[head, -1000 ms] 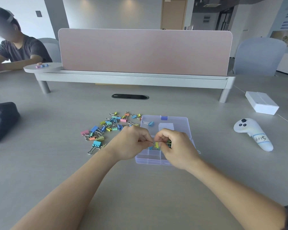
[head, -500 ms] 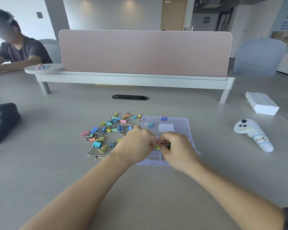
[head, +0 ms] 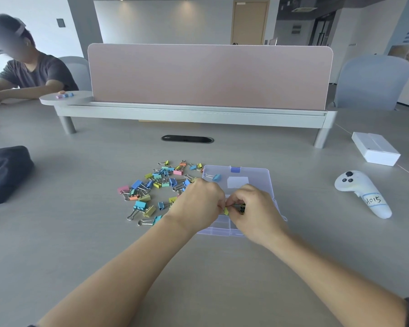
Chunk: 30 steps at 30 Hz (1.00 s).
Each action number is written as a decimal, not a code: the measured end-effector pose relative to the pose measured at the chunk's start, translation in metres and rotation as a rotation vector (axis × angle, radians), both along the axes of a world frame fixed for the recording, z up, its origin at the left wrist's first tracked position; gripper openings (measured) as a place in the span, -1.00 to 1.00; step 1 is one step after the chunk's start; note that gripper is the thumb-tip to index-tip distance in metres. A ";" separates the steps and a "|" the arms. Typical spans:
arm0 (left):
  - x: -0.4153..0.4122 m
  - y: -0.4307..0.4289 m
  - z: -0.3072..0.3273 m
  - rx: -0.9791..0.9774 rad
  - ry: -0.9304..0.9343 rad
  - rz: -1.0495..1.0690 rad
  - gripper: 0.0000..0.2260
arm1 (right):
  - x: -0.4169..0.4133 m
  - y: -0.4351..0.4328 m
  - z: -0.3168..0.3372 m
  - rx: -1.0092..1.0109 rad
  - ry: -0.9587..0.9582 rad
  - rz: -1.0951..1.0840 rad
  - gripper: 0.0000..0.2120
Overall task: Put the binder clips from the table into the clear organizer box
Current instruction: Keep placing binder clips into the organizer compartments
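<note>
left hand [head: 196, 204] and right hand [head: 255, 208] fingers seemingly pinch 1 yellow clip [head: 226, 211] over the organizer box [head: 213, 230].

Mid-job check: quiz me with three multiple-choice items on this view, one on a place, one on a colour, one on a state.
1. Relative to the organizer box, the loose clip pile lies:
A) to its right
B) to its left
C) inside it

2. The lone clip at the lid's far left corner is:
A) pink
B) orange
C) blue

3. The left hand and right hand are:
A) both pinching the held clips over the box
B) lying flat and empty
C) clasped together, empty

Answers:
1. B, the pile spreads off the box's left side.
2. C, its body is light blue.
3. A, both hands' fingertips meet on clips above the compartments.
</note>
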<state>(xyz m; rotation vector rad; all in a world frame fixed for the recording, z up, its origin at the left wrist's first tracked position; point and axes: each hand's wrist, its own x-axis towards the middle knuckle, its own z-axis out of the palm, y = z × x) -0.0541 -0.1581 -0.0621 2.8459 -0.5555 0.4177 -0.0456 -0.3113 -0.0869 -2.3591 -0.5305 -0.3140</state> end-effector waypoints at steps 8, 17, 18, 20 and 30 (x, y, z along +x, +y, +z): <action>0.003 0.001 -0.003 -0.013 0.018 0.033 -0.80 | -0.001 -0.004 0.002 -0.011 0.020 0.024 -0.82; 0.002 -0.009 0.003 0.161 -0.016 0.150 -0.75 | 0.001 -0.009 0.000 -0.151 -0.056 0.085 -0.58; 0.002 -0.011 0.004 0.185 -0.015 0.162 -0.73 | 0.002 -0.009 0.000 -0.187 -0.080 0.098 -0.57; 0.002 -0.013 0.005 0.226 -0.010 0.176 -0.70 | 0.003 -0.009 -0.001 -0.255 -0.140 0.130 -0.55; 0.014 -0.001 -0.006 0.005 -0.032 0.079 -0.69 | 0.006 -0.010 0.000 -0.376 -0.188 0.180 -0.59</action>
